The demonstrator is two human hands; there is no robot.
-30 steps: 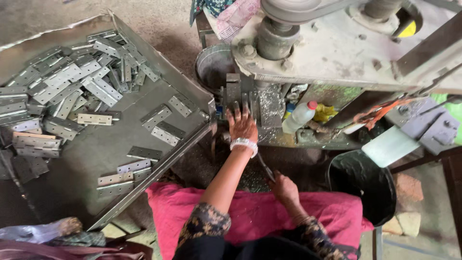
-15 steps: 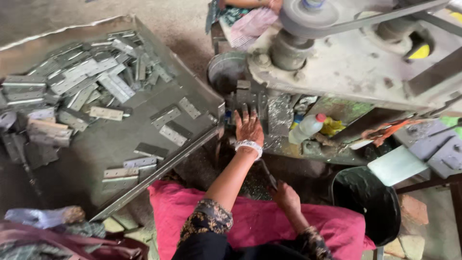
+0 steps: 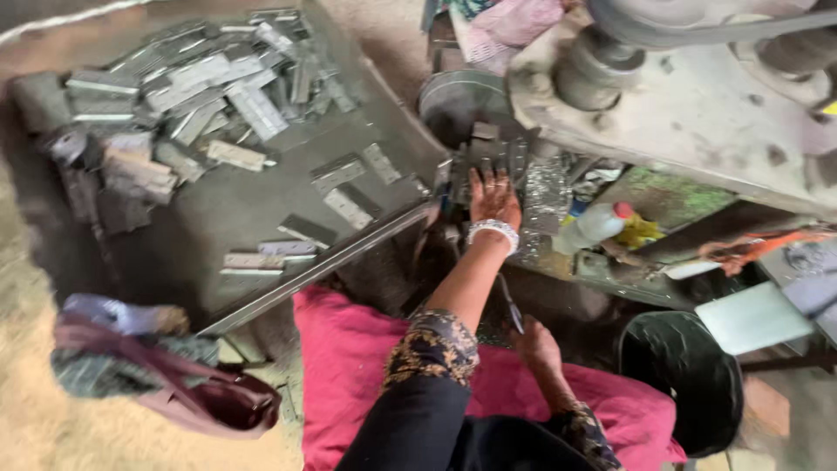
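Cluttered workshop floor, left hand (image 3: pixel 493 197) flat-open on metal pieces (image 3: pixel 488 157) beside machine (image 3: pixel 697 113), right hand (image 3: pixel 536 344) grip unclear.

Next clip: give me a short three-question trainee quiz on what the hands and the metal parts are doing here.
1. True or false: the left hand is stretched forward to the metal pieces at the machine.
2. Where does the pile of flat metal plates lie? A) in the black bucket B) on the metal tray C) on the pink cloth
3. Fill in: the right hand rests low over the ____ cloth, by a thin dark tool.

Key: 1 true. 2 B, on the metal tray; the black bucket stands at the right. 3 pink, the pink cloth.
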